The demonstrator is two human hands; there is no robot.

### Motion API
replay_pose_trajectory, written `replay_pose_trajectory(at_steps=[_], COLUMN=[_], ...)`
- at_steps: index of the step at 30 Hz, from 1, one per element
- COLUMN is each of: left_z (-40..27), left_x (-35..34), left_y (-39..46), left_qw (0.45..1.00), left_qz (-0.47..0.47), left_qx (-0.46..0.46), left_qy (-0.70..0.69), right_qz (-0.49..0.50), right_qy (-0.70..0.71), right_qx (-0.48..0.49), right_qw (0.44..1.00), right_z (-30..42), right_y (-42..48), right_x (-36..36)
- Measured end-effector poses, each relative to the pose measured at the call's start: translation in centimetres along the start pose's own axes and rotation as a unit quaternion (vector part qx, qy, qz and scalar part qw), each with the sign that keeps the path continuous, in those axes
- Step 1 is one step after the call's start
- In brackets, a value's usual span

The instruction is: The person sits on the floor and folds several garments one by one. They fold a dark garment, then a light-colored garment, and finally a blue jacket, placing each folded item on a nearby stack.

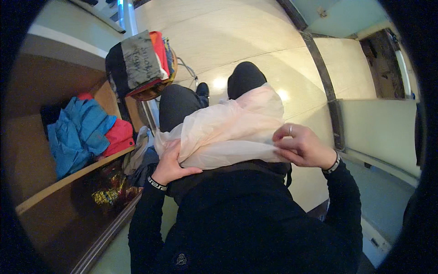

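Observation:
A thin, translucent whitish-pink fabric (226, 126) lies folded and crumpled across my lap, over the dark trousers. At its left end my left hand (169, 166) rests against it. The fingers are partly hidden in the folds, and the thumb points away along the lap. My right hand (301, 145), with a ring on one finger, pinches the near right edge of the fabric between thumb and fingers. Its fingertips are slightly blurred. The near part forms a long, smooth fold between the two hands.
To the left, an open wooden drawer (82, 181) holds a blue garment (80, 130) and a red garment (119, 137). Beyond it, folded clothes (142, 61), the top one bearing writing, sit stacked on a round seat. Pale furniture panels (376, 126) stand at the right.

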State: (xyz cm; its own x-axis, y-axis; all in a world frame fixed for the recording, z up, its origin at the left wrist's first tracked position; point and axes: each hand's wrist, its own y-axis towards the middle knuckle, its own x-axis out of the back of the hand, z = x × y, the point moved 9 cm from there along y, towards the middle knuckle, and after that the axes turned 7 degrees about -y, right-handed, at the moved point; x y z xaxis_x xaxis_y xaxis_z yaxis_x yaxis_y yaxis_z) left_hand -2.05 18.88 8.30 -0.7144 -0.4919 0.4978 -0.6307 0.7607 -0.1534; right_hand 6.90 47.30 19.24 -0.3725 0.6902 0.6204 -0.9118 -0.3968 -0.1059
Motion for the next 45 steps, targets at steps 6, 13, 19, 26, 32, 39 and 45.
replay_pose_trajectory(at_steps=[6, 13, 19, 26, 32, 39, 45], left_z=[0.5, -0.1, -0.4, -1.7, 0.3, 1.8, -0.2], left_x=[-0.2, -0.4, -1.1, -1.0, -1.6, -2.0, 0.4], left_y=[-0.5, -0.9, -1.0, -0.9, -1.3, -1.3, -0.2], left_qw=[0.996, 1.0, 0.995, 0.999, 0.993, 0.979, 0.993], left_qz=[0.025, 0.006, 0.05, 0.017, 0.003, 0.014, -0.077], left_qx=[0.042, 0.023, -0.037, -0.027, 0.033, 0.14, 0.064], left_qy=[-0.077, -0.019, 0.076, -0.037, -0.114, -0.145, -0.066], right_qz=[0.15, 0.18, 0.229, 0.136, 0.251, 0.144, 0.024], right_qy=[0.251, 0.267, 0.131, 0.039, 0.014, 0.059, -0.174], right_qx=[0.08, 0.163, 0.007, -0.076, -0.18, -0.322, -0.191], right_qw=[0.953, 0.933, 0.965, 0.987, 0.951, 0.934, 0.966], right_z=[4.1, 6.9, 4.4, -0.5, -5.9, -12.9, -18.2], right_y=[0.9, 1.9, 2.1, 2.8, 0.8, -2.9, 0.6], right_x=[-2.0, -2.6, -2.8, -1.8, -1.8, 4.1, 4.0])
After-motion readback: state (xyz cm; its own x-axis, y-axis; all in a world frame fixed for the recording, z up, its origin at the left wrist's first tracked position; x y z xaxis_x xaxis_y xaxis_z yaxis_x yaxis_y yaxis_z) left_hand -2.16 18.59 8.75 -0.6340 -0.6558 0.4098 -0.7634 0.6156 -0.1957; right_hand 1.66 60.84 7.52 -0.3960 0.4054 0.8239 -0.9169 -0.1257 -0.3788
